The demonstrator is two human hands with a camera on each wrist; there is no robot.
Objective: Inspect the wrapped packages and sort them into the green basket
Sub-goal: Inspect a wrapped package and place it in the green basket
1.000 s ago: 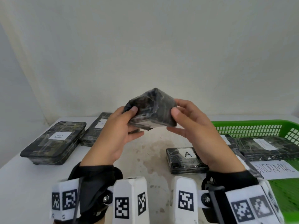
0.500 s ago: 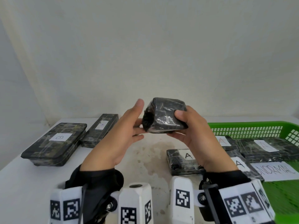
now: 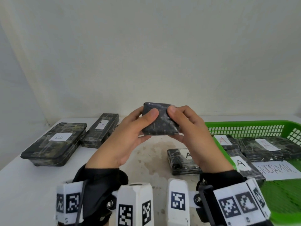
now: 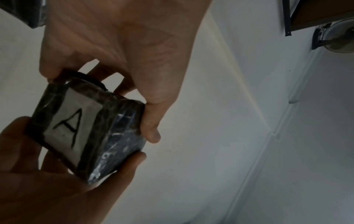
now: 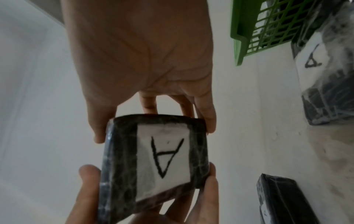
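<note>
Both hands hold one small dark wrapped package (image 3: 160, 123) up above the table, its plain face toward my head. My left hand (image 3: 138, 128) has its thumb on that face and its fingers behind. My right hand (image 3: 187, 128) grips the right edge, thumb on the top corner. In the left wrist view the package (image 4: 84, 128) shows a white label marked A, with the left hand (image 4: 118, 60) above it. The right wrist view shows the same label on the package (image 5: 153, 163), held below the right hand (image 5: 145, 68). The green basket (image 3: 244, 123) stands at the right.
The basket holds three A-labelled packages (image 3: 268, 149) and a paper sheet (image 3: 276, 170) with writing. On the white table (image 3: 24, 185) lie another A package (image 3: 182, 160), a large B package (image 3: 55, 142) and a long A package (image 3: 101, 129).
The package has turned from corner-up to its broad face toward me. My left hand, held flat beside it half a second ago, now grips it again with the thumb on the face.
</note>
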